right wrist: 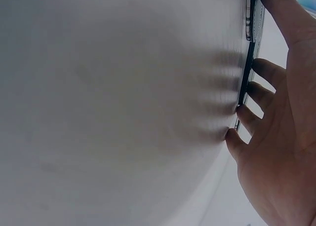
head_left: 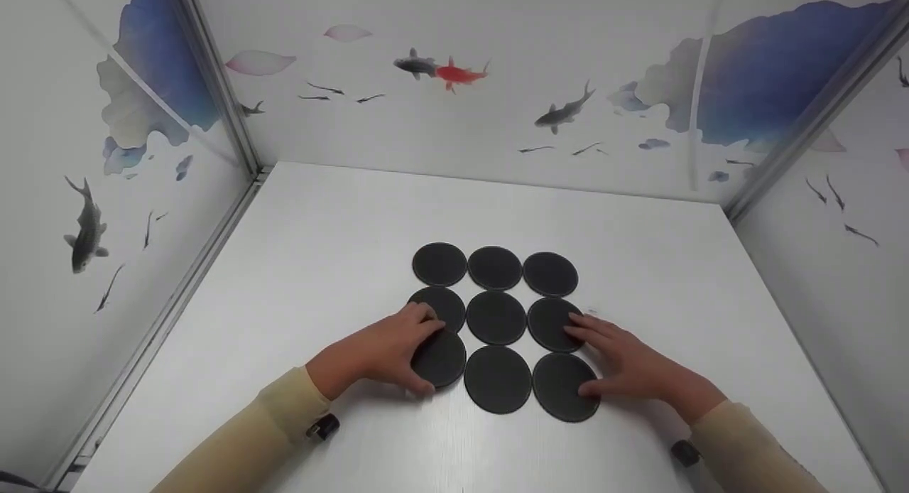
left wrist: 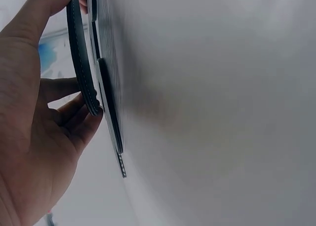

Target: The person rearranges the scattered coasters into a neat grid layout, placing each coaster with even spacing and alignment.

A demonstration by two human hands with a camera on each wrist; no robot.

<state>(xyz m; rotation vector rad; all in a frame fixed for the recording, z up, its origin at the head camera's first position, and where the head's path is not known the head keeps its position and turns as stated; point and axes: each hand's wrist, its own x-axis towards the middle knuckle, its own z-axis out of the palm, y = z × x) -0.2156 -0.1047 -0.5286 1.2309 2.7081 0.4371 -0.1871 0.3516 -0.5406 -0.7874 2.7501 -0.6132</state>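
Round black coasters with stitched edges lie in three rows of three. My left hand (head_left: pixel 394 351) grips the front-left coaster (head_left: pixel 442 360) by its edge, between thumb and fingers. In the left wrist view that held coaster (left wrist: pixel 80 53) is lifted off the table, above another coaster (left wrist: pixel 109 102), and it overlaps the middle-left coaster (head_left: pixel 442 302) in the head view. My right hand (head_left: pixel 632 365) rests its fingertips on the middle-right coaster (head_left: pixel 550 326) and its thumb on the front-right coaster (head_left: pixel 561 386). In the right wrist view the fingers (right wrist: pixel 264 95) are spread and nearly straight.
The white table (head_left: pixel 341 244) carries the coasters near its middle. White panels with painted fish, the back one (head_left: pixel 497 138) included, enclose it at the back and both sides. Metal posts (head_left: pixel 227 88) stand at the back corners. A small black device (head_left: pixel 324 428) sits at each wrist.
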